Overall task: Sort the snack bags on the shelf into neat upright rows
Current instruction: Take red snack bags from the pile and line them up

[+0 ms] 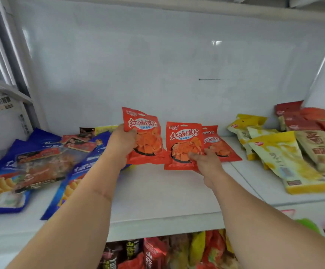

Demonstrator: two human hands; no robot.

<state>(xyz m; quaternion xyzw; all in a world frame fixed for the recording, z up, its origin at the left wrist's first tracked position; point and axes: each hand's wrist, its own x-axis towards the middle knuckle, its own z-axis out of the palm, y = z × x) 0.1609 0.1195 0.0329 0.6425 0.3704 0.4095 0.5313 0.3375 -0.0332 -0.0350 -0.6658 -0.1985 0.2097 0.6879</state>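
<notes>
On the white shelf (157,191), the left hand (121,141) holds one orange-red chip bag (145,136) by its left edge, thumb across the front and the rest of the grip wrapped behind, lifting it upright and slightly tilted just left of centre. The right hand (206,162) pinches the lower right corner of a second orange-red chip bag (184,146), which stands upright with its bottom seam near or on the shelf; I cannot tell whether it touches. Just behind that one, toward 2 o'clock, a third orange-red bag (218,144) leans back against the rear of the shelf. At 9 o'clock lies a loose heap of blue snack bags (6,171) with a clear-windowed pack (41,166) flat on top; at 3 o'clock yellow bags (285,160) lie tipped over, with dark red bags (301,121) behind them. These bags look light, puffed with air and slick-filmed, and the chips inside are likely brittle, so a squeeze across the belly risks crushing them. Better to take hold at the flat side seams or the top seal, where the film is stiff and doubled. Being soft-bottomed, each will probably need a neighbour or the back wall to lean on to stay standing.
</notes>
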